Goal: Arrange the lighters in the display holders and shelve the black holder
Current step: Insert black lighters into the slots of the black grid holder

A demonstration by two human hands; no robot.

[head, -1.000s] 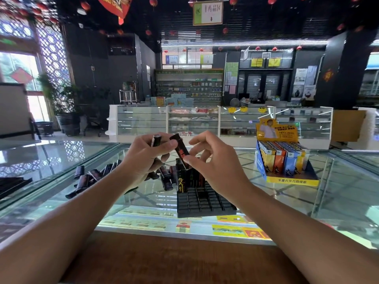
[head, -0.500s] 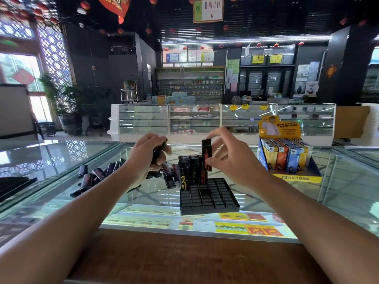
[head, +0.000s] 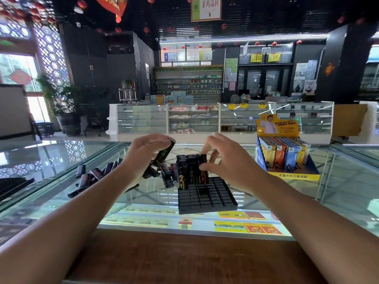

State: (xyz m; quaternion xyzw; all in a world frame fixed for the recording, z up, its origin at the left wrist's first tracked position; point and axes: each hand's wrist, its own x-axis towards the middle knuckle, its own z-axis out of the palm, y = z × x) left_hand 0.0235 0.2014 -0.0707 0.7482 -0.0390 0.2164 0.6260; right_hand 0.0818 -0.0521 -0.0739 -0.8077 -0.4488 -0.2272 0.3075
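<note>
The left hand (head: 143, 155) curls round a dark lighter (head: 165, 153), holding it tilted above the glass. The right hand (head: 227, 160) pinches, thumb below and fingertips on top, the end lighter (head: 203, 173) of a short upright row seated at the far edge of the black holder (head: 207, 198), which lies between the hands on the glass counter (head: 344, 181). Loose lighters (head: 96, 175) lie scattered beneath and left of the left hand. Right of the right hand stands a yellow-and-blue display box (head: 287, 156) filled with coloured lighters.

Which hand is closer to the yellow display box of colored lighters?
Right. The right hand is just left of the yellow display box; the left hand is farther left, gripping a black lighter.
</note>
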